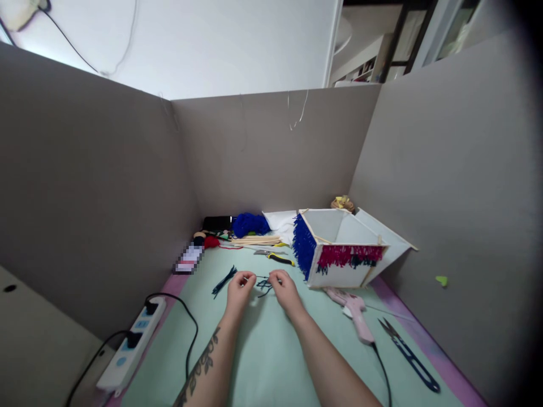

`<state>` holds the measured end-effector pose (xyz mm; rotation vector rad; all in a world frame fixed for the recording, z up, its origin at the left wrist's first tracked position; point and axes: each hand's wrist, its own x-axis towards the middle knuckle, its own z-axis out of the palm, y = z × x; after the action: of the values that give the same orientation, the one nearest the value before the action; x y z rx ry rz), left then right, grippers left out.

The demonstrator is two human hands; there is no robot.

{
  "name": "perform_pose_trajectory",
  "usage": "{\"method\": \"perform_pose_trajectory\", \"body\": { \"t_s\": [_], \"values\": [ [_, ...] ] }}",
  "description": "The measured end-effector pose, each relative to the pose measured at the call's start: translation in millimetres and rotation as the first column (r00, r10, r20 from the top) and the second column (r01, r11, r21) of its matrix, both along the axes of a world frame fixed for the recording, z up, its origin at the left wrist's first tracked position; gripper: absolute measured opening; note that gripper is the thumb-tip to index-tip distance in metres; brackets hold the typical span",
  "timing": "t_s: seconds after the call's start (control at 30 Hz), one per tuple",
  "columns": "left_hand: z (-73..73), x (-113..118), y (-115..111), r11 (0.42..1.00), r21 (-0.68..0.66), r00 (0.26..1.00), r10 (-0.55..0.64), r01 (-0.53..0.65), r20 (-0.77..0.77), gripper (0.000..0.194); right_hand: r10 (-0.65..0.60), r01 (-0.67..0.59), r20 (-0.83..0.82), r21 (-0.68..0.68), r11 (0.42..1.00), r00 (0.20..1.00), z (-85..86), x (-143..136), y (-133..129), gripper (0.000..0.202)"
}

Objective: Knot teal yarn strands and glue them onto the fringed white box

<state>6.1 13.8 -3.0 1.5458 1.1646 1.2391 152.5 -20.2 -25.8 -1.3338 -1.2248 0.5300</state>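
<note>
My left hand (241, 287) and my right hand (284, 289) are close together above the middle of the mat, fingertips pinched. A short dark strand of yarn (261, 277) runs taut between them. Just below it, several loose dark teal yarn pieces (263, 286) show between the hands, partly hidden by my right fingers. A bundle of cut dark teal yarn (224, 282) lies to the left of my left hand. Right of my hands stands a white box-like frame (339, 276) with blue yarn fringe (304, 246) and a magenta and dark teal fringe row (348, 256).
A pink glue gun (355, 314) and thread snips (409, 355) lie at right. Yellow-black pliers (278, 258), thin wooden sticks (257, 240) and blue yarn (250, 224) are at the back. A power strip (133, 345) and phone (189, 258) lie left. Grey panels (271, 152) enclose the table.
</note>
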Motion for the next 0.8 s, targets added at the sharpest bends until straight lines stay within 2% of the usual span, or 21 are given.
{"method": "perform_pose_trajectory", "body": {
  "t_s": [0.13, 0.3, 0.4, 0.6, 0.7, 0.8],
  "values": [
    [-1.5, -1.0, 0.4, 1.0, -0.014, 1.0, 0.019, -0.019, 0.016, 0.023, -0.054, 0.054, -0.024, 0.012, 0.998, 0.998, 1.1, 3.0, -0.6, 0.031],
    [-3.3, -5.3, 3.6, 0.999, 0.043, 1.0, 0.021, -0.021, 0.014, 0.019, -0.143, 0.145, -0.058, 0.047, 0.988, 0.988, 0.3, 7.4, -0.1, 0.027],
    [-4.7, -8.2, 6.6, 0.999, 0.008, 0.998, 0.046, -0.046, 0.035, 0.018, -0.185, 0.189, -0.096, 0.037, 0.981, 0.978, -2.5, 12.9, 2.2, 0.026],
    [-8.0, -7.5, 8.3, 0.997, -0.056, 0.999, 0.048, -0.047, 0.02, 0.018, -0.147, 0.144, -0.148, -0.027, 0.989, 0.978, -3.4, 16.9, 4.3, 0.029],
    [-7.6, -6.5, 7.1, 0.997, -0.072, 0.998, 0.029, -0.025, 0.054, 0.02, -0.118, 0.116, -0.104, -0.028, 0.993, 0.988, -2.1, 12.3, 3.1, 0.03],
    [-4.6, -5.6, 4.7, 0.996, -0.095, 0.994, 0.011, 0.0, 0.112, 0.025, -0.031, 0.031, -0.023, -0.016, 0.999, 0.999, -3.7, 5.1, 1.9, 0.026]
  ]
}}
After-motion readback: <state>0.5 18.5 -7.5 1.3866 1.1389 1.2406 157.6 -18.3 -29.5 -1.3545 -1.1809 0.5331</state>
